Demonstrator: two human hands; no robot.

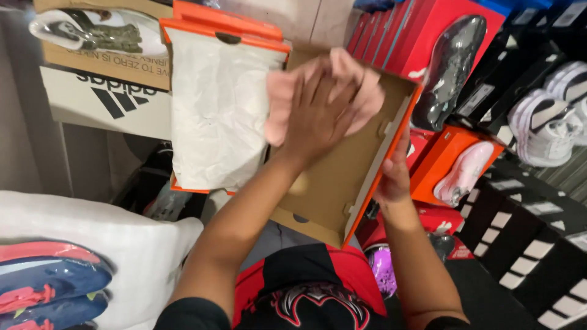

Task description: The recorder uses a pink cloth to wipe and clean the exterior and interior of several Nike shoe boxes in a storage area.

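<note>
While right hand point(394, 177) grips open orange shoebox point(333, 195), left hand point(318, 113) clutches pink cloth point(278, 104), stacked shoeboxes point(446, 30) around.

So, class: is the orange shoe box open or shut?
Open. The orange shoe box shows its bare cardboard inside, its lid hinged back; the left hand presses pink cloth inside.

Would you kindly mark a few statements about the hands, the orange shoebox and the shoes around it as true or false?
1. The left hand presses a pale pink shoe into the open orange cardboard shoebox. True.
2. The right hand rests on the white paper. False: it grips the box's orange edge.
3. White wrapping paper lies over the hinged lid. True.
4. The navy and coral shoes sit inside the orange box. False: they lie on a white surface at lower left.
</note>
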